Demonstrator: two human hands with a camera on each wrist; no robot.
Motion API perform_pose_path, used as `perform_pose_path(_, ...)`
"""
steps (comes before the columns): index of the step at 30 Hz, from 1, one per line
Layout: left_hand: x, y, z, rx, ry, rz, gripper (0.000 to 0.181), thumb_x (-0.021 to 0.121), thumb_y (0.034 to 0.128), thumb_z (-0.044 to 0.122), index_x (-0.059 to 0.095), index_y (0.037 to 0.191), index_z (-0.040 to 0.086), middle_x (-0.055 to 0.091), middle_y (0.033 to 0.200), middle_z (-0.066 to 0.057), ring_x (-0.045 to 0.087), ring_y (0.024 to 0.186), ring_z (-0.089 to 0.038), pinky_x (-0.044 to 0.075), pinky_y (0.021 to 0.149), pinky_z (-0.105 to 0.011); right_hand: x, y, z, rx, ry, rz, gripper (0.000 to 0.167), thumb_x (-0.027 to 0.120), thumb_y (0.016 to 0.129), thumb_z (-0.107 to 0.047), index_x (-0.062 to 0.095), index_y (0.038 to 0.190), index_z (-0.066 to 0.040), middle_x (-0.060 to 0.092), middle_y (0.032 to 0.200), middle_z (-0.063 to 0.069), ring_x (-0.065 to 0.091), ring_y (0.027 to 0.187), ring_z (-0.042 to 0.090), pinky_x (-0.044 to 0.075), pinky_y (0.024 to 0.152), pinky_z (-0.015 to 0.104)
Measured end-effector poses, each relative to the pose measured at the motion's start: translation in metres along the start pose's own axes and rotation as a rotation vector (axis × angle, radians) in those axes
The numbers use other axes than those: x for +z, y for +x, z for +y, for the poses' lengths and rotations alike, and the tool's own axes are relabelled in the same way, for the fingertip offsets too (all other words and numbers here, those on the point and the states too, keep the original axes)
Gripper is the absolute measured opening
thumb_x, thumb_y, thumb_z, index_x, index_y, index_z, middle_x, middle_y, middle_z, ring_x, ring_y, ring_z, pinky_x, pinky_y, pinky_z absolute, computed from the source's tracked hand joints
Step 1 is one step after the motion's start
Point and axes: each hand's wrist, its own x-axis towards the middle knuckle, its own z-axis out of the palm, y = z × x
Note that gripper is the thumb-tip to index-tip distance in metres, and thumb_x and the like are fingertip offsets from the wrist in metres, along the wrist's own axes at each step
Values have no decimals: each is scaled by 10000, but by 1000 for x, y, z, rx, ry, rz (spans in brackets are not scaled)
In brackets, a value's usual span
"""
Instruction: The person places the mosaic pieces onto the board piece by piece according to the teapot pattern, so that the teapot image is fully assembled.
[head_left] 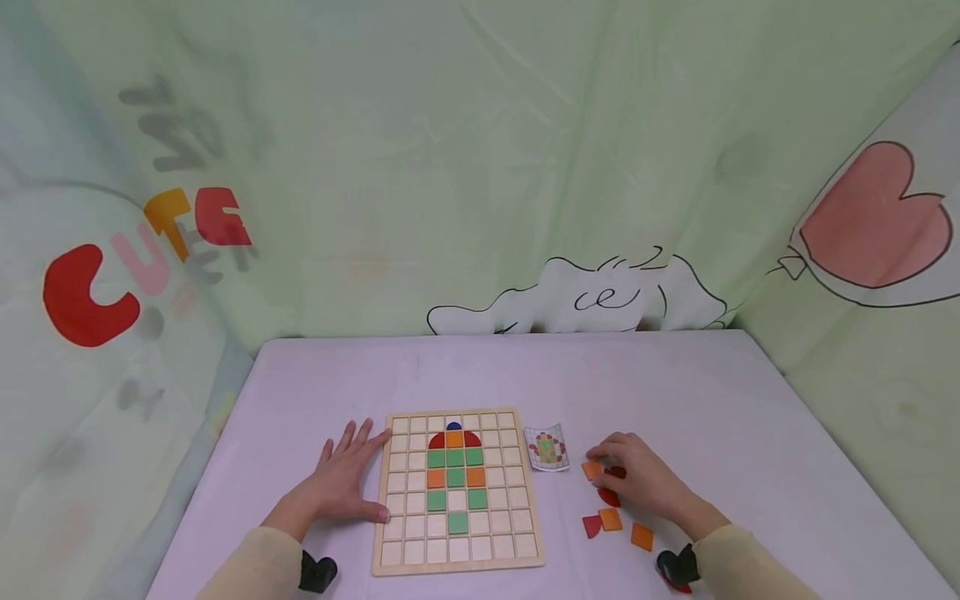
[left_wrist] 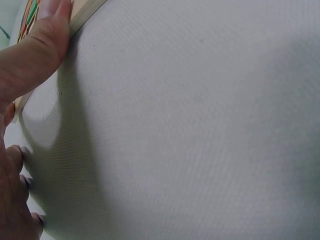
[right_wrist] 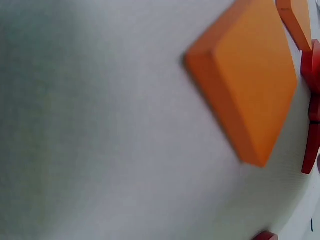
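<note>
A wooden grid board (head_left: 498, 527) lies on the table, with a small figure of tiles in its squares: a blue piece (head_left: 453, 426) on top, red rounded pieces (head_left: 472, 439), and green (head_left: 454, 457) and orange squares (head_left: 476, 477) below. My left hand (head_left: 341, 479) is spread at the board's left edge, thumb and forefinger touching the frame. To the right of the board, my right hand (head_left: 633, 473) pinches an orange square tile (head_left: 592, 470) between thumb and fingers. Red pieces (head_left: 609, 497) lie beneath that hand, partly hidden. The right wrist view barely shows its fingers.
A printed pattern card (head_left: 550, 450) lies beside the board's right edge. Loose orange tiles (head_left: 642, 536) and a red quarter piece (head_left: 592, 526) are nearer me on the right. Another red piece (head_left: 678, 587) is partly covered by the right wrist's black strap. Fabric walls surround the table.
</note>
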Motion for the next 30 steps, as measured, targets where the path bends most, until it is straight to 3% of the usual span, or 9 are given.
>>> perform_pose_path(19, 2, 1, -1, -6, -1, 0, 1243, 946, 594, 534, 330, 1602, 147, 156, 1705, -221, 29, 1579, -481, 48, 1214, -745, -2, 2, 4, 39, 44, 3, 226, 840, 840, -156, 782, 1051, -97, 664, 994, -2, 589, 954, 163, 623, 847, 358)
perform_pose_path(30, 0, 0, 2, -8, 4, 0, 1235, 942, 602, 536, 330, 1602, 148, 155, 1705, -221, 32, 1579, -480, 49, 1216, -742, -12, -8, -7, 37, 57, 26, 253, 856, 822, -172, 785, 1054, -100, 674, 1013, 16, 584, 999, 202, 625, 833, 376)
